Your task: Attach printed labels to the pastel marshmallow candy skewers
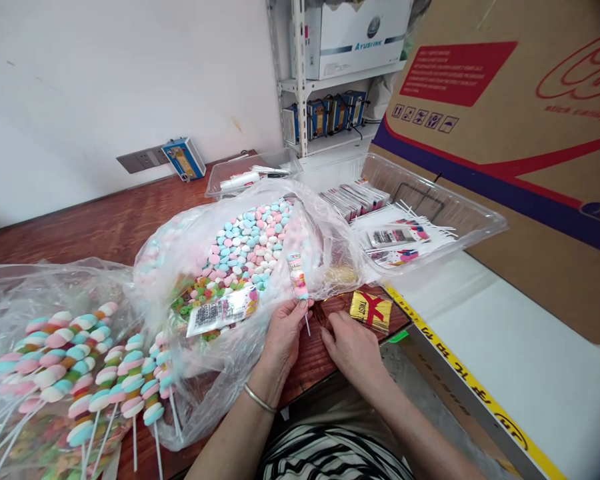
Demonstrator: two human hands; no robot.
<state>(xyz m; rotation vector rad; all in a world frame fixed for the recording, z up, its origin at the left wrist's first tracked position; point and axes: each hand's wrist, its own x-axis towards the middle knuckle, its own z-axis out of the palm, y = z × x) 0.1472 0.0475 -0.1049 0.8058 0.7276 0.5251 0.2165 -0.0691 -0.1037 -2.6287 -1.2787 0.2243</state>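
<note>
My left hand (286, 333) is closed on a white stick with a short stack of pink, white and blue marshmallow sweets (297, 275), held upright near the table's front edge. My right hand (349, 343) rests just to its right, fingertips pinched low on the wooden table (105, 223); what they pinch is too small to make out. Behind both hands lies a big clear plastic bag (240, 250) full of loose pastel sweets, with a printed label (223, 311) lying on it. A gold bundle of twist ties with a red band (371, 309) lies right beside my right hand.
At the left, a plastic sheet (55, 293) bears several finished sweet skewers (80, 380). A clear tray (430, 207) with printed wrappers and white sticks stands at the back right, a smaller tray (250, 175) behind the bag. A large cardboard box (520, 133) and a shelf (325, 80) rise beyond.
</note>
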